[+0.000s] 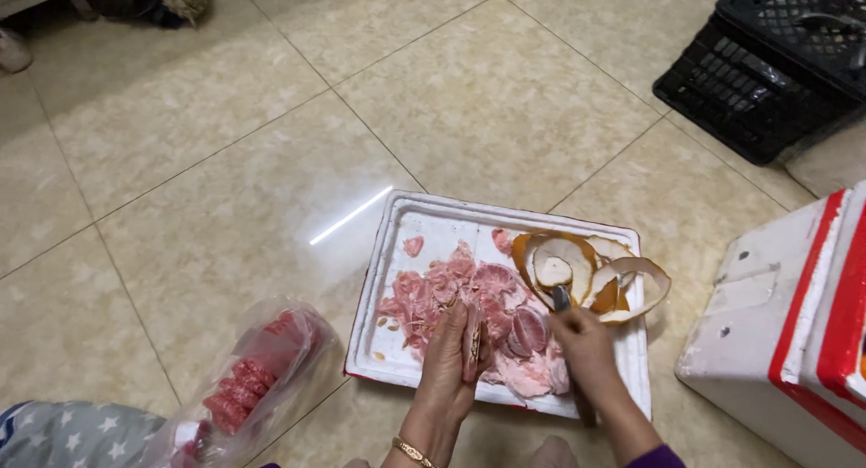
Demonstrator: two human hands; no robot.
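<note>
View from above onto a glossy beige tile floor (225,161) with thin dark grout lines. A shallow white foam tray (424,217) with a raised rim lies on it, near the bottom centre. Pink pith (433,292), ragged and soft-looking, is heaped across the tray. At the tray's right end sits a curling orange peel (631,288), pale inside, reaching over the rim.

The left hand (451,360) is closed around a flat pink segment (472,342), held upright on edge over the heap. The right hand (586,346) grips a knife (561,297), its blade pointing toward the peel.

Left of the tray, just beside it, a crinkled clear bag (262,369) holds peeled red segments. To the right, near the tray's corner, stands a white foam box (767,333) with red trim. A black plastic crate (767,62) sits well apart at upper right. Open floor spreads above and left of the tray.
</note>
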